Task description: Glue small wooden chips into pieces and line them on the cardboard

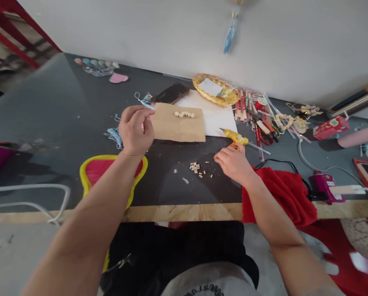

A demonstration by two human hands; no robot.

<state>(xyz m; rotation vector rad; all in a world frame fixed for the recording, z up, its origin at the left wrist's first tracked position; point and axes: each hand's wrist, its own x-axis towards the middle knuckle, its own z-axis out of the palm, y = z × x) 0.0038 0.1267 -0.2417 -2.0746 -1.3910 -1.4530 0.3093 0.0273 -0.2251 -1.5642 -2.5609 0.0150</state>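
Note:
My right hand (233, 162) is wrapped round the handle of a yellow hot glue gun (235, 136), whose nozzle points up and left. Curled fingers close my left hand (137, 130) by the left edge of a brown cardboard piece (178, 130); whatever is in them is hidden. A short wavy row of small cream-coloured pieces (184, 114) lies on the cardboard. Between my hands, nearer the table edge, sits a little heap of short pale wooden bits (195, 167), with a few scattered beside it.
Behind the cardboard are a white sheet (221, 119), a dark phone (171, 93) and a yellow wicker basket (215, 100). Red-handled scissors (266, 133) lie among packaged sticks at right. A red cloth (279, 193) hangs over the front edge; blue tassels (113, 136) lie left.

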